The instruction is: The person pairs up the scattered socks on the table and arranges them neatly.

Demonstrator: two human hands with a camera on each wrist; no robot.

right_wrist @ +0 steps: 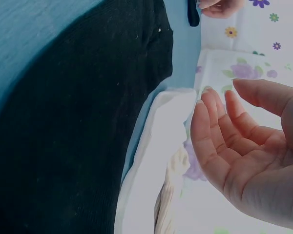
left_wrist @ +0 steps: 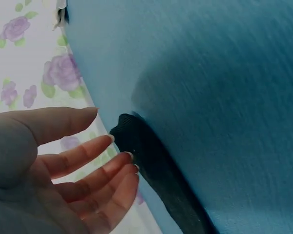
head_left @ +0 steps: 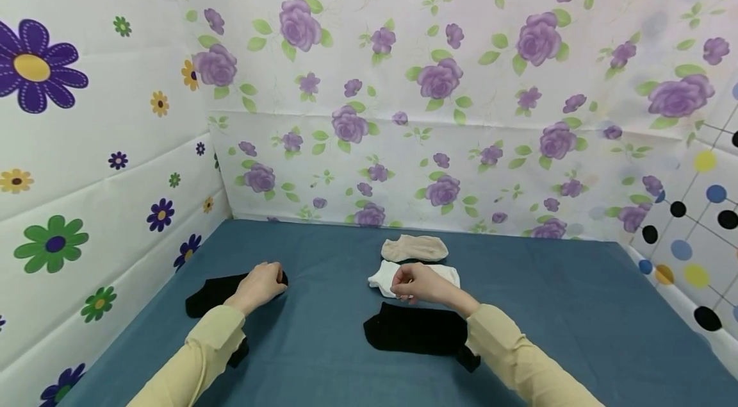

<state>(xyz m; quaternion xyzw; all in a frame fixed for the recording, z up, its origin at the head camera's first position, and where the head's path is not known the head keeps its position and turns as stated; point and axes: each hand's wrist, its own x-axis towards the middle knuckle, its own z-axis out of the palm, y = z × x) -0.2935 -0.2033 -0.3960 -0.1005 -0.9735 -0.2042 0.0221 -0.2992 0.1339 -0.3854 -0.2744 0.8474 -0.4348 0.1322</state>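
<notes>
My left hand [head_left: 259, 285] hovers over a black sock [head_left: 210, 296] on the left of the table, its fingers loosely bent and holding nothing. In the left wrist view a gap shows between thumb and fingers, with the black sock [left_wrist: 151, 165] beyond the fingertips. Over a white sock [head_left: 382, 277] is my right hand [head_left: 423, 284], also loosely curved and holding nothing. Nearer me lies another black sock [head_left: 415, 330], flat, its right end partly behind my sleeve. A beige sock [head_left: 414, 247] lies behind the white one, with a dark edge showing below it.
A blue cloth [head_left: 323, 356] covers the table. Part of another black item [head_left: 238, 354] shows beside my left sleeve. Flowered sheeting [head_left: 357, 86] stands along the back and left, and a dotted sheet [head_left: 692, 247] along the right.
</notes>
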